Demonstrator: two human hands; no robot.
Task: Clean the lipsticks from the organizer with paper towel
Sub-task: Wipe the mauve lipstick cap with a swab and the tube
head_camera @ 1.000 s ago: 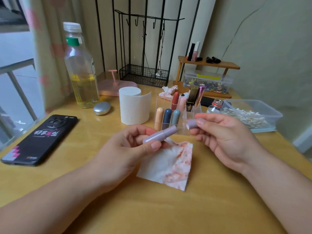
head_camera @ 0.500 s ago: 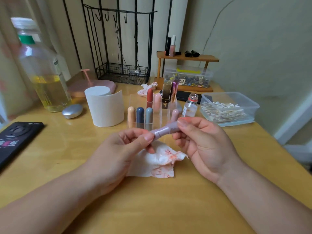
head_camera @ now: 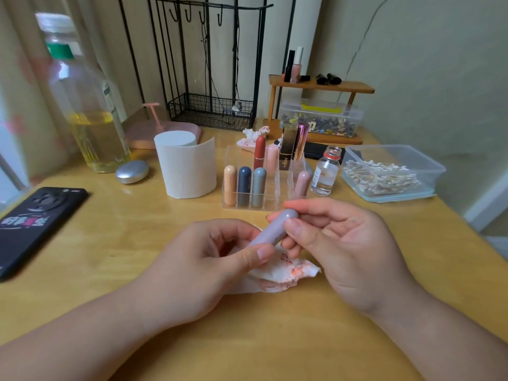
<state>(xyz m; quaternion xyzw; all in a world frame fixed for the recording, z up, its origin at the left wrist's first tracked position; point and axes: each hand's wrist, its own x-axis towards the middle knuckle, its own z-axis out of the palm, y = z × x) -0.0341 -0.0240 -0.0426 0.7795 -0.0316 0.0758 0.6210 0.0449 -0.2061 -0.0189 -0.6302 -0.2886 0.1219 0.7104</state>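
Observation:
A lilac lipstick (head_camera: pixel 276 229) with its cap on is held between both hands above the wooden table. My left hand (head_camera: pixel 209 259) pinches its lower end and my right hand (head_camera: pixel 338 248) pinches the capped upper end. Under the hands lies a crumpled paper towel (head_camera: pixel 283 273) stained pink-red. Behind them stands a clear acrylic organizer (head_camera: pixel 275 200) with several upright lipsticks: peach (head_camera: pixel 230 185), dark blue (head_camera: pixel 244 185), grey-blue (head_camera: pixel 259 186), pink (head_camera: pixel 302 183), red (head_camera: pixel 259 152) and others.
A paper towel roll (head_camera: pixel 187 166) stands left of the organizer. Also on the table are an oil bottle (head_camera: pixel 88 105), a silver case (head_camera: pixel 132 171), a black phone (head_camera: pixel 35 224), a small glass vial (head_camera: pixel 325 171), a tub of cotton swabs (head_camera: pixel 384 174) and a used tissue (head_camera: pixel 251 138).
The separate cap in my right hand went onto the lilac lipstick, which both hands now hold closed. The paper towel has become crumpled. The view has shifted to the right.

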